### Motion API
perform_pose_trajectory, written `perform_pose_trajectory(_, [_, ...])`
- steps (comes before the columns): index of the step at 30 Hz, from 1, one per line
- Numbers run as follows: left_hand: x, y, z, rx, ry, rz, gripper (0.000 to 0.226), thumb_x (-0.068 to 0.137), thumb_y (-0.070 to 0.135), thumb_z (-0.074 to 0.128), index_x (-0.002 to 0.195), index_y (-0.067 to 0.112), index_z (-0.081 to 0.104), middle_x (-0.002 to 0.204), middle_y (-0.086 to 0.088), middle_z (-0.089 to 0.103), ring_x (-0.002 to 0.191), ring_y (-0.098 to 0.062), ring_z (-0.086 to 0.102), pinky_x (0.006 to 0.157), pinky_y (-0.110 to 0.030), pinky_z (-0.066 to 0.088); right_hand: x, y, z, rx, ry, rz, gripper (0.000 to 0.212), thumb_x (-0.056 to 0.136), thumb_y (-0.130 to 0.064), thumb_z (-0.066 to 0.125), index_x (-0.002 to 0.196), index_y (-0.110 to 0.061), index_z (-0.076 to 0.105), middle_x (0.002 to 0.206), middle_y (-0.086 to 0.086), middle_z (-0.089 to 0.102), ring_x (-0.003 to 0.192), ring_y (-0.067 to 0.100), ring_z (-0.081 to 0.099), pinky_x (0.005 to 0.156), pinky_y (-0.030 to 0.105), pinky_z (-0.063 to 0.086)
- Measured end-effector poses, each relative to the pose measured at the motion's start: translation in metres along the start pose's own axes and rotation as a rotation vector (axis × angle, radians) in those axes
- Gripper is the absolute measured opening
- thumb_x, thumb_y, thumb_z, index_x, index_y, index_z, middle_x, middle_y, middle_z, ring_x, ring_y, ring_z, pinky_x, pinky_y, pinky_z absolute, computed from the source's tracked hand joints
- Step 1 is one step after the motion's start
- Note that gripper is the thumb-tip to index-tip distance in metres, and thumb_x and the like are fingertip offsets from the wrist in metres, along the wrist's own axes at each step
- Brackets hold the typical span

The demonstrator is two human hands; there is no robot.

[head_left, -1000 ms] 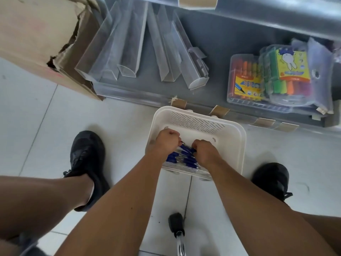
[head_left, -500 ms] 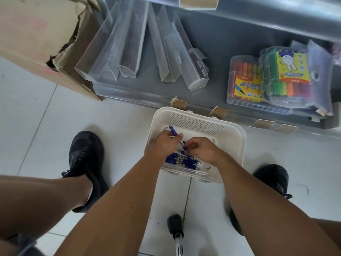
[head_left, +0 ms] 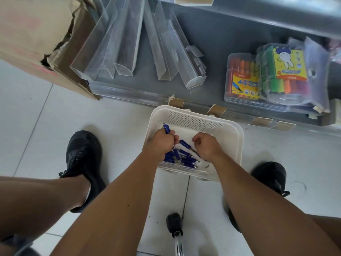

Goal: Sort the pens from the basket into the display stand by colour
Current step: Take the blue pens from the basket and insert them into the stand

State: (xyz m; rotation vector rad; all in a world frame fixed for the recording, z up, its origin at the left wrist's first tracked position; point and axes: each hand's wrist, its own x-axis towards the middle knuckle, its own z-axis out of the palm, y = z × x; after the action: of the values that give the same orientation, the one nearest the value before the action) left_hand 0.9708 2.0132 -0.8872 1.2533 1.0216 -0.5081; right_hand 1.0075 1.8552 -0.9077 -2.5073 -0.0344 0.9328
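Blue pens (head_left: 186, 159) lie heaped at the near end of the white basket (head_left: 234, 143), which stands on the floor against the grey shelf (head_left: 221, 43). Inside the basket, the left hand (head_left: 162, 143) grips one upright blue pen (head_left: 166, 128), while the right hand (head_left: 207, 145) pinches another pen (head_left: 185, 144) from the heap.

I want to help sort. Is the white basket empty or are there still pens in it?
Not empty. Blue pens lie in the basket, and the left hand grips one.
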Motion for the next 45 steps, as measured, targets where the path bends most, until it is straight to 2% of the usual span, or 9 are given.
perform_pose_trajectory(6, [0.0, 0.0, 0.001, -0.01, -0.014, 0.009, 0.015, 0.103, 0.015, 0.043, 0.108, 0.013, 0.057, 0.085, -0.001, 0.062, 0.082, -0.013, 0.061, 0.088, -0.031, 0.05, -0.004, 0.009, 0.007, -0.2, -0.008, 0.036, 0.031, 0.094, -0.017, 0.059, 0.126, -0.013, 0.059, 0.122, 0.01, 0.059, 0.108, 0.027, 0.059, 0.094, 0.033, 0.047])
perform_pose_trajectory(15, [-0.001, -0.001, 0.002, -0.005, -0.039, -0.013, 0.018, 0.103, 0.015, 0.043, 0.114, 0.012, 0.056, 0.086, 0.0, 0.065, 0.083, -0.011, 0.064, 0.097, -0.038, 0.051, -0.006, 0.014, 0.009, -0.392, -0.097, 0.054, 0.019, 0.092, -0.017, 0.06, 0.11, -0.011, 0.061, 0.113, 0.01, 0.064, 0.102, 0.027, 0.061, 0.087, 0.032, 0.048])
perform_pose_trajectory(22, [-0.001, 0.0, 0.0, 0.095, -0.012, 0.006, 0.015, 0.101, 0.02, 0.047, 0.112, 0.019, 0.058, 0.104, -0.005, 0.064, 0.103, -0.022, 0.062, 0.096, -0.042, 0.053, -0.003, 0.002, -0.004, 0.235, -0.237, 0.036, 0.013, 0.089, -0.009, 0.064, 0.094, -0.021, 0.066, 0.104, 0.002, 0.069, 0.099, 0.021, 0.062, 0.095, 0.035, 0.049])
perform_pose_trajectory(24, [-0.002, -0.001, -0.002, 0.095, -0.028, 0.014, 0.015, 0.101, 0.017, 0.047, 0.106, 0.021, 0.06, 0.108, -0.008, 0.064, 0.102, -0.024, 0.062, 0.093, -0.042, 0.054, -0.007, -0.009, -0.011, 0.42, -0.292, 0.038, 0.017, 0.088, -0.005, 0.065, 0.095, -0.02, 0.068, 0.1, 0.002, 0.07, 0.095, 0.018, 0.063, 0.086, 0.028, 0.048])
perform_pose_trajectory(28, [-0.006, 0.004, -0.002, -0.06, -0.104, 0.004, 0.017, 0.102, 0.012, 0.045, 0.115, 0.013, 0.057, 0.11, -0.007, 0.066, 0.099, -0.023, 0.063, 0.073, -0.029, 0.055, -0.009, -0.029, -0.016, 0.453, -0.351, -0.008, 0.012, 0.087, -0.008, 0.067, 0.094, -0.017, 0.067, 0.1, 0.006, 0.071, 0.09, 0.018, 0.064, 0.073, 0.024, 0.045])
perform_pose_trajectory(33, [-0.006, 0.006, -0.001, -0.111, -0.064, 0.001, 0.017, 0.103, 0.015, 0.045, 0.111, 0.013, 0.06, 0.101, -0.004, 0.066, 0.098, -0.022, 0.063, 0.09, -0.037, 0.054, -0.009, -0.037, -0.017, 0.476, -0.381, -0.039, 0.011, 0.088, -0.006, 0.064, 0.091, -0.016, 0.068, 0.099, 0.006, 0.073, 0.091, 0.019, 0.068, 0.072, 0.022, 0.048])
perform_pose_trajectory(36, [-0.004, 0.007, -0.001, -0.111, -0.016, 0.009, 0.016, 0.104, 0.014, 0.043, 0.098, 0.015, 0.058, 0.086, -0.002, 0.063, 0.086, -0.016, 0.063, 0.09, -0.036, 0.05, -0.005, -0.029, -0.01, 0.261, -0.241, -0.013, 0.016, 0.094, -0.018, 0.055, 0.096, -0.017, 0.071, 0.099, 0.003, 0.071, 0.093, 0.021, 0.066, 0.085, 0.03, 0.05])
perform_pose_trajectory(40, [-0.004, 0.007, 0.0, -0.103, -0.006, -0.004, 0.014, 0.103, 0.011, 0.043, 0.104, 0.014, 0.056, 0.088, -0.001, 0.064, 0.084, -0.013, 0.063, 0.092, -0.034, 0.049, -0.004, -0.006, 0.009, -0.1, -0.114, -0.062, 0.023, 0.098, -0.017, 0.052, 0.118, -0.018, 0.064, 0.124, 0.005, 0.062, 0.11, 0.025, 0.058, 0.102, 0.035, 0.046])
perform_pose_trajectory(45, [-0.007, 0.006, 0.001, -0.101, -0.07, -0.022, 0.017, 0.1, 0.003, 0.046, 0.106, 0.014, 0.057, 0.096, -0.003, 0.067, 0.093, -0.017, 0.065, 0.094, -0.037, 0.049, -0.004, -0.003, 0.025, -0.262, -0.112, -0.113, 0.025, 0.097, -0.014, 0.051, 0.121, -0.012, 0.06, 0.123, 0.011, 0.063, 0.11, 0.027, 0.059, 0.1, 0.033, 0.045])
